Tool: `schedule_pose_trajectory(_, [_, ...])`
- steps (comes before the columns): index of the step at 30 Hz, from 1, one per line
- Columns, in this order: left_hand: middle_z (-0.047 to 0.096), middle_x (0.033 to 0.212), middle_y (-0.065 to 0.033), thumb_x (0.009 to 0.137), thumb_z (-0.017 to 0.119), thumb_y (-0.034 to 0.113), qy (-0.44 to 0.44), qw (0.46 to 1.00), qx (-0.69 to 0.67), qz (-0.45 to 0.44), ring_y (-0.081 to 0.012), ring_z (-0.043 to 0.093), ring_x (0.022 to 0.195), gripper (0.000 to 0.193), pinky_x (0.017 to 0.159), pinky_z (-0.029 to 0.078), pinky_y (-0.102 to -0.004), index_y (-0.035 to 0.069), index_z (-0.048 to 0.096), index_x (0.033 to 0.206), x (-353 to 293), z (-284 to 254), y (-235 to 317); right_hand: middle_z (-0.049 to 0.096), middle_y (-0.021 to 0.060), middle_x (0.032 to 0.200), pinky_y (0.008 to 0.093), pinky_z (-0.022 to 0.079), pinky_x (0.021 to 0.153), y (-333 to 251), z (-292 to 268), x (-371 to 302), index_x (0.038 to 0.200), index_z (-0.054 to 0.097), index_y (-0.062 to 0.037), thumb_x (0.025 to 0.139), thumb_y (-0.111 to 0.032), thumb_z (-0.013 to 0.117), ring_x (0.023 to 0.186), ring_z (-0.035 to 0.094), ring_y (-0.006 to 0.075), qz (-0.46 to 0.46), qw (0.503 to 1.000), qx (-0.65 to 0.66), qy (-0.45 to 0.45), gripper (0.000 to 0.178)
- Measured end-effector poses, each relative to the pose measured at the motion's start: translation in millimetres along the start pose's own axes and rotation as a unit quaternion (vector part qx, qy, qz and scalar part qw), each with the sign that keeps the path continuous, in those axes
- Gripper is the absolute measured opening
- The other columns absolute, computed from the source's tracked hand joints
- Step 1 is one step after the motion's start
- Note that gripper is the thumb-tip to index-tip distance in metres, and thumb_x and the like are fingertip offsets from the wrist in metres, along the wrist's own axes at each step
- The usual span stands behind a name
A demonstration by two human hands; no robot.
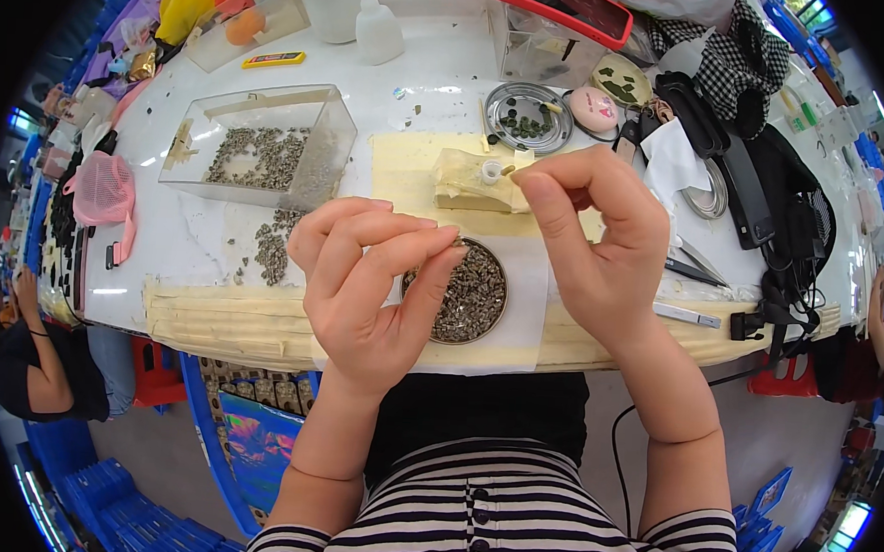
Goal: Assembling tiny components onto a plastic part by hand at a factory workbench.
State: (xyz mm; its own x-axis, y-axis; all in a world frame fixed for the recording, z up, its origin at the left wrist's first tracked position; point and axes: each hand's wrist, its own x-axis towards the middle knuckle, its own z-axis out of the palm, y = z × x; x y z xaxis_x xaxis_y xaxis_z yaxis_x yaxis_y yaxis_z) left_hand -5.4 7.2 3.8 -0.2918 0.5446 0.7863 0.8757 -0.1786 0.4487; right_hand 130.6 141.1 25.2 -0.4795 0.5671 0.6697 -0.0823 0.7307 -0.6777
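Note:
My left hand (366, 297) is raised over the left side of a round dish (503, 309) full of small grey metal parts (471, 293). Its thumb and forefinger are pinched together, and a tiny piece at their tips is too small to name. My right hand (608, 250) is closed in a pinch to the right of a tape-covered block (456, 199). A short yellowish-brown tip (510, 170) shows by its thumb; the rest of what it grips is hidden. Close to that tip, a little white cup (490, 172) sits on the block.
Left of my hands stands a clear plastic box (339, 136) holding similar parts, with a loose pile (271, 252) in front. Behind the block is a round tin (530, 121) with dark green bits. Tweezers (701, 260) lie at right. People sit at both sides.

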Motion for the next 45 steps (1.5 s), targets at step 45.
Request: schedule_pose_trajectory(45, [0.067, 0.088, 0.0037, 0.071, 0.086, 0.014, 0.025, 1.000, 0.009, 0.014, -0.0222, 0.058, 0.093, 0.022, 0.087, 0.039, -0.0344, 0.014, 0.075, 0.089, 1, 0, 0, 0.063, 0.0037, 0.073, 0.0214, 0.040, 0.051, -11, 2, -8, 0.090, 0.073, -0.0001, 0.089, -0.003, 0.071, 0.057, 0.053, 0.0078, 0.052, 0.993, 0.087, -0.064, 0.004])
